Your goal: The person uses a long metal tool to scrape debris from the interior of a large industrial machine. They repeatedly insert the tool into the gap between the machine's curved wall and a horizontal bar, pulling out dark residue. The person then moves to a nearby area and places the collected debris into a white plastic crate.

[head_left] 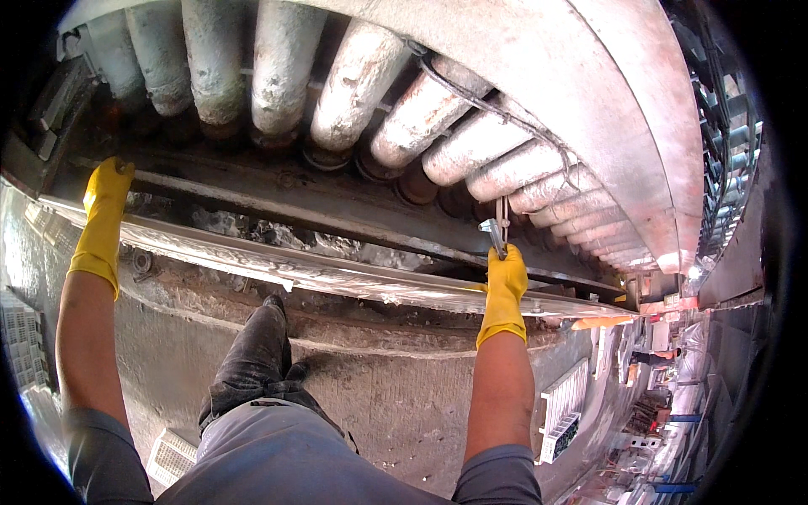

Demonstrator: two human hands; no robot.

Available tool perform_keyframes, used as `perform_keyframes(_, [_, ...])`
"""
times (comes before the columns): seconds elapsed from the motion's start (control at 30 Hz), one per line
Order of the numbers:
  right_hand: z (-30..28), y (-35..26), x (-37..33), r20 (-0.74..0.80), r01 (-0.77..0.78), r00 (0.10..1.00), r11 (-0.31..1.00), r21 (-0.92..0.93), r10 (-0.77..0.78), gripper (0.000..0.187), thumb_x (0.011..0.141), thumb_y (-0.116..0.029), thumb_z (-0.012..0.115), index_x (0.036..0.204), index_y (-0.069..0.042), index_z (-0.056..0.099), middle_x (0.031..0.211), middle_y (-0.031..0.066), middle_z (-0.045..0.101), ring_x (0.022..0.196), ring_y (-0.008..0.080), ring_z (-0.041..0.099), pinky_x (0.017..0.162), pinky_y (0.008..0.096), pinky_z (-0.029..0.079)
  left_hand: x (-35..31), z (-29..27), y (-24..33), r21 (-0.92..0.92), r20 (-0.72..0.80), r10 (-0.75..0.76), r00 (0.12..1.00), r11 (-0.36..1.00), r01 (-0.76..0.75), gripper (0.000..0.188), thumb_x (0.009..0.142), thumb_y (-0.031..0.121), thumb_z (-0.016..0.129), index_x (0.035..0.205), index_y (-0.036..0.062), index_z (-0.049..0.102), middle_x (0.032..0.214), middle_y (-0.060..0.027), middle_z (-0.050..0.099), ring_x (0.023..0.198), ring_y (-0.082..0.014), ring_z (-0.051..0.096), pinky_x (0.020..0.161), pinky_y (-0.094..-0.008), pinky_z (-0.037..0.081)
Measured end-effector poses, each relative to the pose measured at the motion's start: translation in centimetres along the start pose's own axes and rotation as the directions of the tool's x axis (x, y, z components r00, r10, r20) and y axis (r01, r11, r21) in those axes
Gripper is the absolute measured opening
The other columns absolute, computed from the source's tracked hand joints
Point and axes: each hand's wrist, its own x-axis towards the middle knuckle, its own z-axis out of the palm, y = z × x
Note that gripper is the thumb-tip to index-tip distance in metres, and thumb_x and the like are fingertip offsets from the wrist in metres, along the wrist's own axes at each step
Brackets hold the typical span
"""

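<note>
My left hand [108,192], in a yellow rubber glove, is closed at the far left end of a long metal trough. A flat metal bar [252,203] runs along the trough beside it; what the fingers hold is hidden. My right hand [505,282], gloved the same way, is wrapped round a metal tool with a slim upright shaft and a short bluish-grey piece [491,228]. The tool stands up from the fist near the lower ends of thick pale pipes; its exact kind cannot be made out. Crumpled silvery debris [337,245] lies inside the trough.
Rough whitish pipes [353,84] curve round under a broad metal housing [547,50], with a cable [492,108] hanging across them. The trough's near rim [337,275] crosses in front of me. Light plastic crates [172,457] and a white rack [562,408] stand on the floor.
</note>
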Motion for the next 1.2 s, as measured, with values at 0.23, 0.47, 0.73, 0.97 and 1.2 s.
perform_keyframes(0.23, [0.5, 3.2, -1.8, -0.063, 0.080, 0.995, 0.996, 0.029, -0.078, 0.034, 0.095, -0.034, 0.071, 0.123, -0.014, 0.068, 0.079, 0.0041, 0.070, 0.060, 0.0185, 0.068, 0.051, 0.0355, 0.058, -2.3, 0.2, -2.2, 0.000, -0.003, -0.001, 1.000, 1.000, 0.001, 0.050, 0.091, 0.043, 0.067, 0.125, 0.0051, 0.070, 0.124, -0.0208, 0.070, 0.119, -0.0394, 0.065, 0.099, -0.0463, 0.052])
perform_keyframes(0.47, [-1.8, 3.0, -5.8, 0.008, 0.005, 1.000, 1.000, -0.012, -0.005, 0.043, 0.093, -0.041, 0.070, 0.128, -0.016, 0.067, 0.106, 0.0122, 0.077, 0.092, 0.0346, 0.075, 0.076, 0.0444, 0.061, -5.3, -0.1, -4.0, -0.013, -0.020, -0.009, 1.000, 1.000, 0.009, 0.049, 0.091, 0.043, 0.068, 0.124, 0.0061, 0.070, 0.123, -0.0212, 0.071, 0.117, -0.0397, 0.066, 0.097, -0.0468, 0.052])
perform_keyframes(0.73, [-4.1, 2.0, -9.9, 0.068, -0.091, 0.994, 0.993, 0.074, 0.086, 0.044, 0.094, -0.037, 0.071, 0.132, -0.015, 0.065, 0.103, 0.0123, 0.076, 0.081, 0.0316, 0.076, 0.057, 0.0403, 0.063, -7.7, 0.1, -5.8, -0.066, -0.055, -0.006, 0.998, 0.998, 0.002, 0.046, 0.091, 0.043, 0.069, 0.118, 0.0066, 0.071, 0.117, -0.0205, 0.072, 0.114, -0.0406, 0.067, 0.093, -0.0465, 0.053])
perform_keyframes(0.97, [-3.8, 3.0, -10.6, 0.067, -0.100, 0.993, 0.991, 0.091, 0.094, 0.044, 0.095, -0.038, 0.071, 0.133, -0.015, 0.065, 0.107, 0.0119, 0.075, 0.082, 0.0307, 0.075, 0.057, 0.0391, 0.064, -8.7, 0.2, -6.4, -0.066, -0.045, 0.006, 0.999, 0.998, -0.009, 0.043, 0.092, 0.042, 0.070, 0.115, 0.0064, 0.071, 0.112, -0.0195, 0.074, 0.109, -0.0395, 0.069, 0.091, -0.0463, 0.053])
perform_keyframes(1.2, [-4.1, 3.3, -11.5, 0.086, -0.123, 0.990, 0.988, 0.094, 0.115, 0.046, 0.095, -0.037, 0.071, 0.134, -0.015, 0.064, 0.107, 0.0114, 0.075, 0.081, 0.0290, 0.075, 0.057, 0.0381, 0.063, -9.2, 0.7, -7.4, -0.101, -0.064, 0.014, 0.998, 0.995, -0.021, 0.042, 0.091, 0.042, 0.071, 0.115, 0.0071, 0.071, 0.112, -0.0189, 0.074, 0.108, -0.0383, 0.070, 0.090, -0.0458, 0.054])
